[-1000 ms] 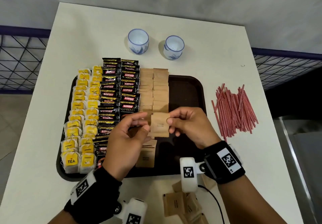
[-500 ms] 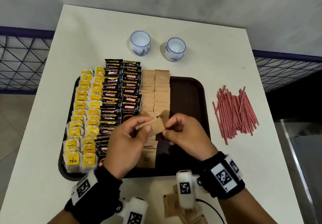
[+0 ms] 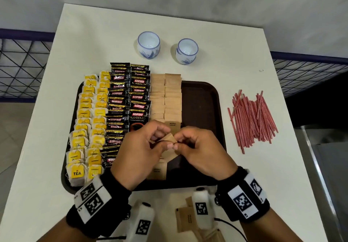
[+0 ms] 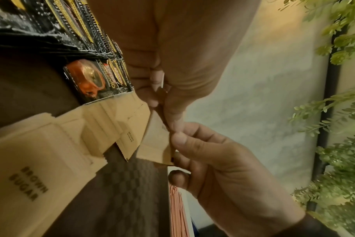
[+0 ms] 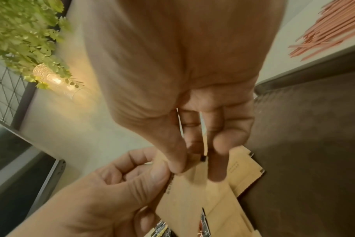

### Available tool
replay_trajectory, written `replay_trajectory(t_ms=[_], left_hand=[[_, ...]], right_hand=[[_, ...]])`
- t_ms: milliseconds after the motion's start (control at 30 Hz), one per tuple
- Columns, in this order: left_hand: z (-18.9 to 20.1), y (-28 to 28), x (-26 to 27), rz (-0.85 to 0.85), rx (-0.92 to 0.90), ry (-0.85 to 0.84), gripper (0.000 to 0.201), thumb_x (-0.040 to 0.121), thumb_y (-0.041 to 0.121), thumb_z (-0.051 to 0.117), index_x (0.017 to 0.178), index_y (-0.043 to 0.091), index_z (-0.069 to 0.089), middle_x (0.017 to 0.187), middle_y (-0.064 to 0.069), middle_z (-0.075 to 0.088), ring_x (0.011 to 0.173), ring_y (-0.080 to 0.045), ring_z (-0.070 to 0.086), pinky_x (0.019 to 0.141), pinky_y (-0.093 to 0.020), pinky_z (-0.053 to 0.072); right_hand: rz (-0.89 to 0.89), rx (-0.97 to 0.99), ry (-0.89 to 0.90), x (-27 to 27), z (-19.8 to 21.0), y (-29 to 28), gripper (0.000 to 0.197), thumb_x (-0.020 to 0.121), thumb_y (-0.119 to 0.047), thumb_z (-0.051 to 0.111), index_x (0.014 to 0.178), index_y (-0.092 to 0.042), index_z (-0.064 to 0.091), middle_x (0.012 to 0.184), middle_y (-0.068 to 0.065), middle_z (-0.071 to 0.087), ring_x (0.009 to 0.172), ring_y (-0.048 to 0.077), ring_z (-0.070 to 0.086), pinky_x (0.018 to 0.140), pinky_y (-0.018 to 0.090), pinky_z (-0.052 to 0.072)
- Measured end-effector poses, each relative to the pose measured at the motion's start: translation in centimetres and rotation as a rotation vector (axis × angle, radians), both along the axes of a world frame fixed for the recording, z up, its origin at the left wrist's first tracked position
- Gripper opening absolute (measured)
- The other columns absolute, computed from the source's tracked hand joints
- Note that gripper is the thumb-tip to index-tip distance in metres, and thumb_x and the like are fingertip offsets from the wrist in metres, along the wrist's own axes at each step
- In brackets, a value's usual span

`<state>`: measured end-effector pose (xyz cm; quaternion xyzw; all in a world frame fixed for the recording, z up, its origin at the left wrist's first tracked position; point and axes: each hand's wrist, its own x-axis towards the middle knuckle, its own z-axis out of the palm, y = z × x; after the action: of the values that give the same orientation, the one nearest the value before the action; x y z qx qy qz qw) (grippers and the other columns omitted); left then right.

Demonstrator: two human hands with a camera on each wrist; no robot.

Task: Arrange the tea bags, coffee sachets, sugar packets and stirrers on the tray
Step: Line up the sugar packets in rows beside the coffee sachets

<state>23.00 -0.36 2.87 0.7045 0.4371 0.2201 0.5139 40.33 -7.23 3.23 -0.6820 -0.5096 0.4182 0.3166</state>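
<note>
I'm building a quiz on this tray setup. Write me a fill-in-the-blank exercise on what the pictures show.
1. Both hands, the left hand and the right hand, pinch one brown ____ packet.
2. The red stirrers lie on the table, to the ____ of the tray.
3. Beyond the tray stand ____ cups.
4. The tea bags have ____ labels.

Missing words: sugar; right; two; yellow

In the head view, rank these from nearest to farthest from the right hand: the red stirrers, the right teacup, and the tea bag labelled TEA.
From the right hand:
1. Red stirrers, loose on the table to the right of the tray.
2. Tea bag labelled TEA, at the tray's near left corner.
3. Right teacup, on the table beyond the tray.
The last two are fairly close; the tea bag looks slightly farther in the image, so call them even.
</note>
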Motion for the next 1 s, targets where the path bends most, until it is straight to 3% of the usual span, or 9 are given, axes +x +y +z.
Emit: replay_trajectory(t_ms=[133,300,567,733,900,1000], left_hand=[[0.2,-0.1,-0.6,0.050,0.015,0.023,0.032,0.080,0.025,0.081,0.103,0.039,0.064,0.094,0.020,0.069,0.093,0.004,0.064,0.079,-0.013,0.050],[0.0,-0.6,-3.2,0.070,0.044,0.116,0.019,0.086,0.031,0.073,0.101,0.040,0.065,0.091,0.023,0.070,0.095,0.008,0.063,0.078,-0.004,0.043],[-0.9,-3.1,-5.8,0.006,0.004,0.134,0.023,0.086,0.021,0.075,0.093,0.042,0.068,0.094,0.031,0.069,0.092,0.008,0.065,0.077,-0.005,0.046],[-1.5,-4.0,-5.8,-0.135,0.002,0.148,0.025,0.085,0.019,0.077,0.098,0.040,0.069,0.097,0.032,0.069,0.092,0.009,0.065,0.076,-0.005,0.047],[-1.5,-4.5,-5.4,-0.348,-0.010,0.253,0.022,0.088,0.029,0.074,0.107,0.040,0.069,0.091,0.029,0.070,0.094,0.013,0.062,0.079,-0.006,0.047],[-1.6,-5.3,-4.8,-0.460,-0.067,0.315,0.025,0.090,0.032,0.071,0.112,0.043,0.066,0.097,0.027,0.068,0.095,0.010,0.062,0.078,-0.013,0.052]], right_hand=[[-0.173,-0.088,0.044,1.1,-0.9,0.3,0.012,0.086,-0.008,0.074,0.079,-0.018,0.072,0.070,0.000,0.070,0.066,0.010,0.064,0.064,0.024,0.051],[-0.384,-0.270,0.154,3.3,-3.2,1.3,0.016,0.090,-0.002,0.068,0.077,-0.011,0.069,0.060,0.006,0.066,0.052,0.014,0.062,0.047,0.023,0.044],[-0.359,-0.338,0.153,3.0,-3.9,3.0,0.010,0.091,0.000,0.066,0.082,-0.004,0.068,0.067,0.012,0.067,0.049,0.015,0.062,0.043,0.020,0.044],[-0.375,-0.296,0.064,2.8,-3.0,2.9,0.004,0.087,-0.009,0.073,0.087,-0.008,0.069,0.072,0.009,0.070,0.053,0.015,0.066,0.045,0.023,0.047],[-0.483,-0.259,0.021,4.6,-1.0,-2.8,0.003,0.088,-0.013,0.073,0.088,-0.014,0.069,0.079,0.012,0.071,0.058,0.018,0.069,0.046,0.027,0.047],[-0.545,-0.308,-0.067,5.7,-1.0,-8.7,0.006,0.086,-0.016,0.074,0.087,-0.020,0.070,0.081,0.005,0.071,0.066,0.017,0.069,0.060,0.033,0.053]])
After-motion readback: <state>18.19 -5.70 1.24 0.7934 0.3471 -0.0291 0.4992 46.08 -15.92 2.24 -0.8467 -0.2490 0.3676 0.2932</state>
